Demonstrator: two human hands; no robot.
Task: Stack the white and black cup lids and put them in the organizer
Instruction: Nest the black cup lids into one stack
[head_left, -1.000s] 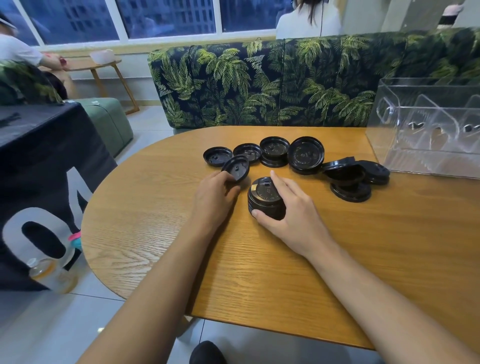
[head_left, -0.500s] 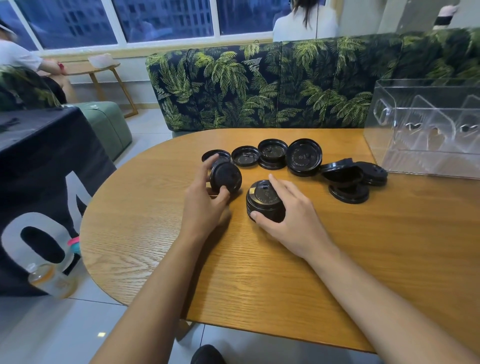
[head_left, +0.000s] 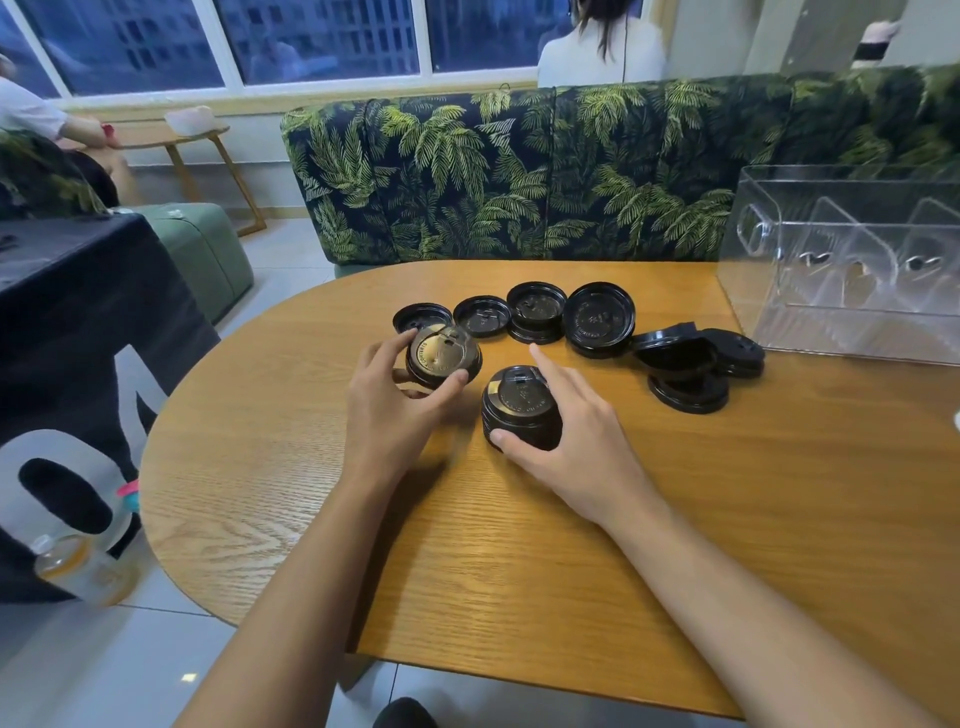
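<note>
- Thumb and fingers of the left hand (head_left: 395, 410) curled round the rim of a single lid (head_left: 441, 353), thumb at the near edge, fingers at the far left edge.
- Single lid black, top face up and tilted toward the camera, held just left of the stack and apart from it, in front of the leftmost lid of the row.
- Right hand (head_left: 576, 441) gripping the stack of lids (head_left: 519, 410): thumb pressed to its near side, forefinger straight along the far side, other fingers curved over the right side.
- Stack of lids black, upright, standing on the wooden table (head_left: 519, 571) near its middle.
- Loose lids (head_left: 599, 319) in a row beyond both hands, four places side by side; third from the left looks two high, rightmost is the widest.
- Heap of lids (head_left: 691, 364) right of the row, overlapping and tilted.
- Organizer (head_left: 841, 270) of clear plastic with dividers, on the table's far right, near the heap and well apart from both hands.
- Palm-print sofa (head_left: 519, 171) behind the table; bottle (head_left: 78, 566) on the floor at lower left.
</note>
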